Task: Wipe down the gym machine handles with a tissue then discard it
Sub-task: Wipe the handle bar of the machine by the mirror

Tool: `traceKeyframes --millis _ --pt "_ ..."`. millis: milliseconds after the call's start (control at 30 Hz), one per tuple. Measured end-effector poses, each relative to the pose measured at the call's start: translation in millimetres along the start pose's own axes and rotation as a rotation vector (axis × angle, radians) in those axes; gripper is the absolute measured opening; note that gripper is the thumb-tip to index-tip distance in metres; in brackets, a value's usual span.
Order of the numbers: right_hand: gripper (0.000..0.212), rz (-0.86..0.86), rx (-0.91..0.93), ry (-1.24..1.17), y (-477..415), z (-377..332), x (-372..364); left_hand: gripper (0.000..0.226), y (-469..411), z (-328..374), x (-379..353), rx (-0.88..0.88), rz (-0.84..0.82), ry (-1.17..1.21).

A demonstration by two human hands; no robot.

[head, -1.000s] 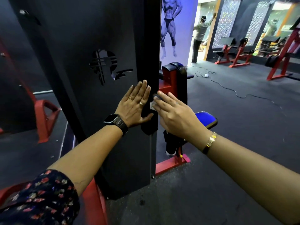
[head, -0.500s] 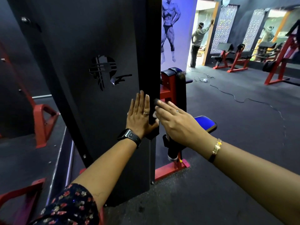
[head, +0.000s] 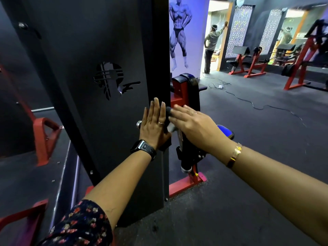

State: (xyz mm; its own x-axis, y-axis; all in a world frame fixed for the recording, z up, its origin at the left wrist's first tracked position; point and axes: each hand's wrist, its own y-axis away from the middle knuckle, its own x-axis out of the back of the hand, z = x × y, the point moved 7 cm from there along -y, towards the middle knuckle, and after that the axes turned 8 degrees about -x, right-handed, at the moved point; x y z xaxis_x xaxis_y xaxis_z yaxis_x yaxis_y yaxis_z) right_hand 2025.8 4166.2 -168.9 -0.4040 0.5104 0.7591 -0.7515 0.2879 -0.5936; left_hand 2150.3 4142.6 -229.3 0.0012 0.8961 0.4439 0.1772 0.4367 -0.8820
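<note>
1. Now the left hand (head: 153,125) lies flat against the machine's panel (head: 106,130), fingers straight and drawn closer together than before.
2. Right hand (head: 193,125), fingers outstretched, presses the tissue (head: 171,129) on the handle (head: 167,111), slightly lower; wiping continues.

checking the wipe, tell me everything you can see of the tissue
Only a small pale, crumpled scrap of the tissue shows, poking out beneath the fingers of the right hand, which press it against the front edge of the black machine panel. The rest is hidden under that hand. The left hand lies flat on the panel beside it.
</note>
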Motion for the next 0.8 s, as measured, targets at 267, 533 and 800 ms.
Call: traceKeyframes --millis 267,533,800 --pt "0.04 -0.023 -0.047 -0.099 13.2 2.2 -2.8 0.1 0.0 -0.6 1.3 -0.06 0.002 -0.074" --pt "0.05 0.1 0.132 -0.092 66.8 11.1 -17.0 0.083 -13.2 8.8 8.5 -0.417 0.033 -0.199" --pt "0.035 0.235 0.087 -0.041 57.9 4.8 -12.8 0.076 -23.8 8.7 14.5 -0.519 0.018 -0.201"
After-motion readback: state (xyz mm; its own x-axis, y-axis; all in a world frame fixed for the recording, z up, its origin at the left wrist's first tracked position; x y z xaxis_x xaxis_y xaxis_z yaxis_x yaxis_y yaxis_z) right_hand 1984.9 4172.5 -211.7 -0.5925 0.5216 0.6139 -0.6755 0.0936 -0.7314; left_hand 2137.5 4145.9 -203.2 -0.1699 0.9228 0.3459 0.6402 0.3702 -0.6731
